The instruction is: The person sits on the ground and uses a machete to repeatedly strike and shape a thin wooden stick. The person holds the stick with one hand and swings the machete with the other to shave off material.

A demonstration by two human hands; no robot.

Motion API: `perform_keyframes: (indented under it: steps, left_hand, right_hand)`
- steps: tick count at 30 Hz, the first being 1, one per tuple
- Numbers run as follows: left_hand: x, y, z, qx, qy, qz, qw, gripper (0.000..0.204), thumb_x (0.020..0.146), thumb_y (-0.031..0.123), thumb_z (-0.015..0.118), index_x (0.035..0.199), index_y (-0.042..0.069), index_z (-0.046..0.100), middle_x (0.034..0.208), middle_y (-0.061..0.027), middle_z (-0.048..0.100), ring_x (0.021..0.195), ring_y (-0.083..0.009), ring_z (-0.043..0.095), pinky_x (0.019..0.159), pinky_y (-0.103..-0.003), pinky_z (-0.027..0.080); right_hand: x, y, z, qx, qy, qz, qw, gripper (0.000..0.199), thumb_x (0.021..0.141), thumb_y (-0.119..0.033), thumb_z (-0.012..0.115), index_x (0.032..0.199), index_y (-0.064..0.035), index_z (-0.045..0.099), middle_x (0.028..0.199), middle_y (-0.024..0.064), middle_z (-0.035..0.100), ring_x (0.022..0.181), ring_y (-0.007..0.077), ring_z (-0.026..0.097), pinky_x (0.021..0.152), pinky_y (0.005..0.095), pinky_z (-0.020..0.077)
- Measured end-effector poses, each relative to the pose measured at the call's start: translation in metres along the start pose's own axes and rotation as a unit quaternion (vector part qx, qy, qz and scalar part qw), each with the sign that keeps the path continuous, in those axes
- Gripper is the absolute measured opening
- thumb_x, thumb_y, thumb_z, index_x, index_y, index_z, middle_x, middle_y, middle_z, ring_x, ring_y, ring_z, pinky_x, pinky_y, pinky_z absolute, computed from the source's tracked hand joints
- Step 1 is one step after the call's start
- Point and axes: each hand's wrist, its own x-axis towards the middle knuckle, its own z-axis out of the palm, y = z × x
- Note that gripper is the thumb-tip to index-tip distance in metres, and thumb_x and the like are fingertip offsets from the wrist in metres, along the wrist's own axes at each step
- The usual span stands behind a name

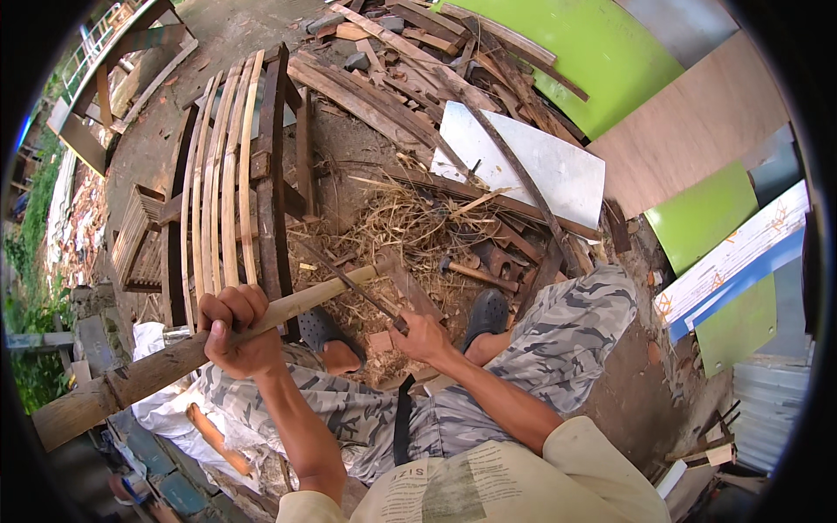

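Closest to my lens is a pale printed shirt [488,488], with camouflage-patterned trousers [558,349] spreading below it over bent knees. From where I watch, the left hand [234,329] is clenched around a long, rough wooden pole [200,344], weathered grey at its near end and freshly pale where it runs up and to the right, toward a heap of straw-coloured shavings [401,231] on the dirt ground. My view of the right hand [423,336] shows it grasping the handle of a long dark blade [353,283], which lies slantwise across the pale stretch of the pole and seems to touch it (the exact contact point is hard to make out). Two dark rubber clogs [486,312] sit on either side of the blade hand. Just past the shavings lies a wooden-handled hammer [475,273]. To the left stands a curved frame of pale bent wooden slats [222,174]. Further off, a white flat panel [532,161] and bright green boards [602,52] rest among piled scrap timber [410,61].
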Motion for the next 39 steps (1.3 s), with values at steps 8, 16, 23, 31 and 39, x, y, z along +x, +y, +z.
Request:
perform_keyframes:
  steps: [8,16,23,31,39]
  left_hand:
    - [0.017,-0.004,-0.019,-0.005,-0.012,-0.016,1.000,0.030,0.083,0.026,0.050,0.068,0.014,0.027,0.053,-0.0002,0.024,0.045,-0.0118,0.021,0.047,-0.030,0.020]
    - [0.014,-0.002,-0.033,0.004,0.027,-0.007,1.000,0.030,0.082,0.026,0.051,0.067,0.015,0.027,0.052,0.0003,0.024,0.044,-0.0108,0.018,0.046,-0.030,0.019]
    - [0.017,0.001,-0.028,0.004,0.015,-0.014,1.000,0.029,0.082,0.025,0.051,0.067,0.015,0.028,0.052,0.0005,0.025,0.044,-0.0109,0.018,0.046,-0.030,0.020]
    - [0.014,0.004,-0.032,-0.006,-0.017,-0.023,1.000,0.029,0.082,0.024,0.051,0.067,0.015,0.028,0.052,0.0001,0.026,0.045,-0.0115,0.020,0.047,-0.031,0.021]
    - [0.015,0.009,-0.039,-0.028,-0.076,-0.050,0.995,0.029,0.083,0.025,0.053,0.069,0.015,0.029,0.053,0.0004,0.027,0.048,-0.0123,0.023,0.051,-0.031,0.021]
  right_hand:
    - [0.040,0.076,0.039,-0.048,0.026,0.101,0.993,0.026,0.081,-0.023,0.064,0.083,0.0028,0.062,0.067,0.0242,0.063,0.065,0.0411,0.064,0.061,0.0467,0.0489]
    - [0.028,0.010,0.017,0.026,-0.009,0.031,0.999,0.028,0.081,-0.026,0.064,0.087,0.0010,0.062,0.068,0.0278,0.062,0.071,0.0441,0.064,0.064,0.0503,0.0498]
    - [0.030,0.042,0.026,-0.023,0.023,0.049,0.998,0.028,0.083,-0.025,0.063,0.089,0.0017,0.061,0.068,0.0263,0.062,0.065,0.0417,0.065,0.061,0.0483,0.0496]
    - [0.034,-0.002,0.018,0.006,-0.012,-0.033,0.999,0.027,0.082,-0.024,0.063,0.085,0.0025,0.063,0.070,0.0248,0.064,0.068,0.0392,0.066,0.065,0.0456,0.0507]
    - [0.038,0.084,0.030,-0.020,0.006,0.132,0.991,0.028,0.080,-0.028,0.065,0.085,-0.0006,0.063,0.070,0.0258,0.062,0.067,0.0402,0.064,0.065,0.0464,0.0500]
